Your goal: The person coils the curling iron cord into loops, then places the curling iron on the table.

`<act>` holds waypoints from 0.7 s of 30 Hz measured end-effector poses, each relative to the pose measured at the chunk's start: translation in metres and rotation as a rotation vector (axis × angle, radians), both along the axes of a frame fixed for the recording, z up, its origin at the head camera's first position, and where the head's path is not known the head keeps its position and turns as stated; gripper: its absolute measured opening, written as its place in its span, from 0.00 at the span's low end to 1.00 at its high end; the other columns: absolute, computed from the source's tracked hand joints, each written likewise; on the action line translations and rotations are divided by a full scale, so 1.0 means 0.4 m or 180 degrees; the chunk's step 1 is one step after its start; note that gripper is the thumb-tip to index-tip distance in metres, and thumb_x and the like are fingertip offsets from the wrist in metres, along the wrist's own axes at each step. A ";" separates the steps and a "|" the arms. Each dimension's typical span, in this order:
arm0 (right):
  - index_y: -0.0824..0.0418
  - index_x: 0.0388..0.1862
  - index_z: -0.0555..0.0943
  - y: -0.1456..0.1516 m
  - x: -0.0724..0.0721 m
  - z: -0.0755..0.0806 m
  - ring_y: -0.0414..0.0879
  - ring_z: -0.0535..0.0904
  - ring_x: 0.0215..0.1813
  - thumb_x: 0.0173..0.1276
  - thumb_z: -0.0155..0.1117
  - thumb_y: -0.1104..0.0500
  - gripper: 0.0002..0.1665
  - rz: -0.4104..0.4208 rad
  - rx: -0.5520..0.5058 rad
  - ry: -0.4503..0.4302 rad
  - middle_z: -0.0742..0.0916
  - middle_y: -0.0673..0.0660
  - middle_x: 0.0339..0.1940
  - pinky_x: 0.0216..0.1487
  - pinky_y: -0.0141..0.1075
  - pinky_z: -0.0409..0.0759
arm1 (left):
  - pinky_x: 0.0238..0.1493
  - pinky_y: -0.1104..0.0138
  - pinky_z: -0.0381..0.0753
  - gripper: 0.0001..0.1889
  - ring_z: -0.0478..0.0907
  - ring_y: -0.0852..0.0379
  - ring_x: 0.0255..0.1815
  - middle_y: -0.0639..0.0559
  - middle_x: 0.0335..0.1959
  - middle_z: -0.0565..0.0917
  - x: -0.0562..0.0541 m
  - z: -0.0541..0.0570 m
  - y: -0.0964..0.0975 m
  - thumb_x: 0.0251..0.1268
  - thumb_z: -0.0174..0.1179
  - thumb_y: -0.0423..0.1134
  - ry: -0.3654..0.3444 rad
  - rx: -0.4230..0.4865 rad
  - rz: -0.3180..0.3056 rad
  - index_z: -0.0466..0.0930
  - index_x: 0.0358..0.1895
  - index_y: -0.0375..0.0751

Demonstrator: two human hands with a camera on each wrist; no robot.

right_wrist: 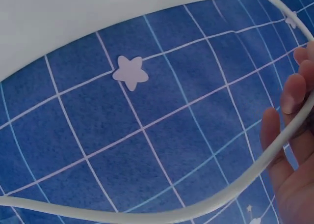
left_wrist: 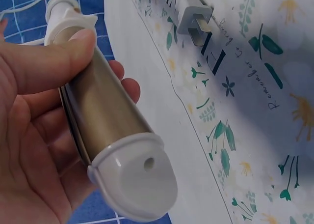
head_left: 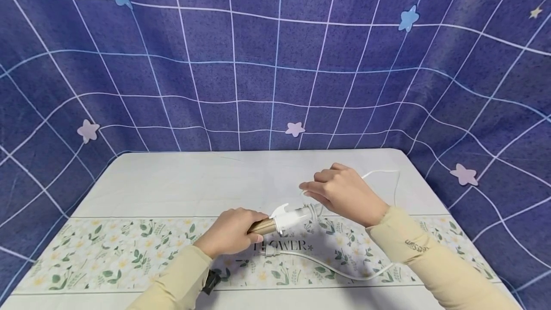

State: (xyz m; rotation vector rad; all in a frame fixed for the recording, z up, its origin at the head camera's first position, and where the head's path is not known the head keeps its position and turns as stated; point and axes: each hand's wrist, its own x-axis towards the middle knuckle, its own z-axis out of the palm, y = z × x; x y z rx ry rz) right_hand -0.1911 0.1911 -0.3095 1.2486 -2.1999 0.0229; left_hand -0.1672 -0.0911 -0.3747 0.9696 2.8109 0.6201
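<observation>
My left hand (head_left: 232, 231) grips the gold barrel of a curling iron (left_wrist: 110, 103), thumb on top and fingers around the far side. Its white end cap (left_wrist: 137, 180) has a small hole and faces the left wrist camera. The white handle (head_left: 294, 218) points right, with cord looped round its end. Up and to the right of that end, my right hand (head_left: 344, 193) holds the white cord (right_wrist: 216, 202) with bent fingers. Beyond the hand the cord runs in a wide loop to a two-prong plug (head_left: 272, 251), which lies on the table below the iron.
A white tablecloth (head_left: 181, 181) with a printed flower band (head_left: 129, 248) covers the table. Behind and at both sides hangs a blue curtain (head_left: 254, 80) with grid lines and stars. A small black object (head_left: 211, 281) shows at the left wrist.
</observation>
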 end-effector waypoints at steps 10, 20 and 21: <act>0.57 0.42 0.91 0.002 0.019 -0.011 0.39 0.75 0.23 0.63 0.74 0.58 0.09 0.0164 -0.0169 0.0066 0.79 0.45 0.22 0.32 0.34 0.74 | 0.29 0.62 0.70 0.22 0.69 0.59 0.24 0.49 0.39 0.87 -0.006 -0.010 -0.001 0.62 0.71 0.35 -0.0013 0.0290 0.0395 0.83 0.60 0.38; 0.59 0.48 0.90 0.004 0.027 -0.022 0.39 0.74 0.24 0.61 0.75 0.61 0.15 0.0160 -0.0221 -0.0048 0.79 0.46 0.23 0.34 0.34 0.77 | 0.28 0.64 0.69 0.23 0.69 0.60 0.22 0.49 0.38 0.87 -0.017 -0.011 -0.008 0.61 0.72 0.37 0.0066 0.0557 0.0844 0.83 0.60 0.39; 0.60 0.49 0.90 0.004 0.026 -0.023 0.39 0.75 0.25 0.61 0.75 0.61 0.15 0.0149 -0.0225 -0.0058 0.80 0.46 0.23 0.34 0.34 0.77 | 0.27 0.64 0.69 0.23 0.69 0.60 0.21 0.50 0.37 0.87 -0.019 -0.010 -0.010 0.61 0.72 0.36 0.0064 0.0599 0.0878 0.83 0.60 0.39</act>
